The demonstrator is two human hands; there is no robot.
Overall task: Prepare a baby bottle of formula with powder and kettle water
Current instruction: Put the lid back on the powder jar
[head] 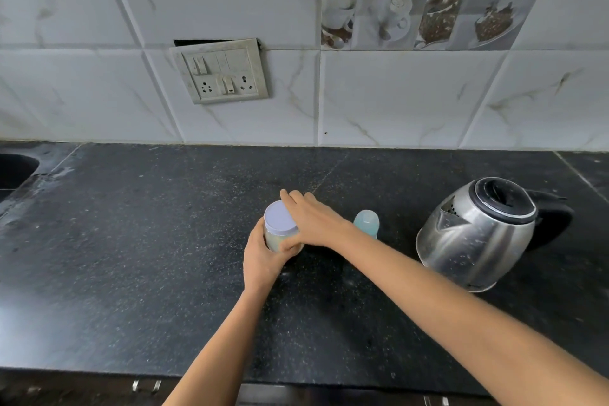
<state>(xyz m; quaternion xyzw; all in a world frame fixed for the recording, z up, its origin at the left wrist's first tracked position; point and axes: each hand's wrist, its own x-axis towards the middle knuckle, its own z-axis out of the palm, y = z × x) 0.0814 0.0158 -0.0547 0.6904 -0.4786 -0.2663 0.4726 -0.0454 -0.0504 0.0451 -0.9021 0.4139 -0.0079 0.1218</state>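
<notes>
- Two bare hands of yours meet on one thing: a small round clear plastic jar of pale powder. It stands upright near the middle of the black speckled stone counter.
- Your left hand holds the jar's body from its 7 o'clock side, fingers and thumb curled close round the wall just under the rim.
- Your right hand lies over the jar's flat pale lilac lid from the 3 o'clock side. Its fingers reach past the lid's 1 o'clock edge and its thumb is tucked against the 5 o'clock edge, so the hand grips the lid. The fingertips are blurred.
- One baby bottle with a pale blue translucent domed cap stands just beside the jar at its 3 o'clock. Your right wrist hides part of it, and you cannot tell what is inside.
- Farther out at 3 o'clock, well apart from the bottle, sits the rounded stainless-steel kettle. It has a black lid and a black handle, with the spout turned toward the bottle and the handle pointing away.
- Up the white marble-look tiled wall, at the jar's 11 o'clock, hangs a grubby white switch-and-socket panel.
- At 1 o'clock on the wall is a printed tile showing cups and coffee beans.
- Far off at 9 o'clock, the corner of a dark sink cuts into the counter.
</notes>
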